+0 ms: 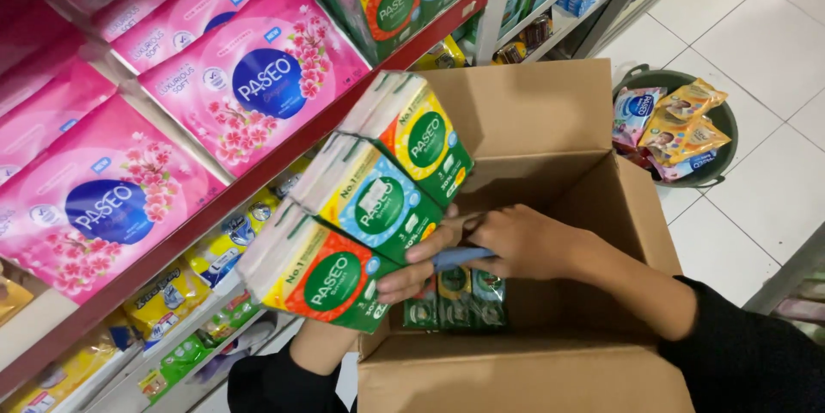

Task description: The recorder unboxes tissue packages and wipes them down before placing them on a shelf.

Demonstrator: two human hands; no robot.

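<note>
Above the open cardboard box (pixel 550 232), we clamp three green tissue packs (pixel 369 207) between our right hand (pixel 498 245) and hidden left hand, grip closed.

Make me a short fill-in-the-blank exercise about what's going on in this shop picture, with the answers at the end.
1. The right hand steadies a row of ____ tissue packs lifted above the box.
2. The packs come out of an open ____ box.
3. The large tissue bags on the red shelf are mostly ____.
4. The round basin of small packets stands on the white-tiled ____.

Missing words: three; cardboard; pink; floor
</note>
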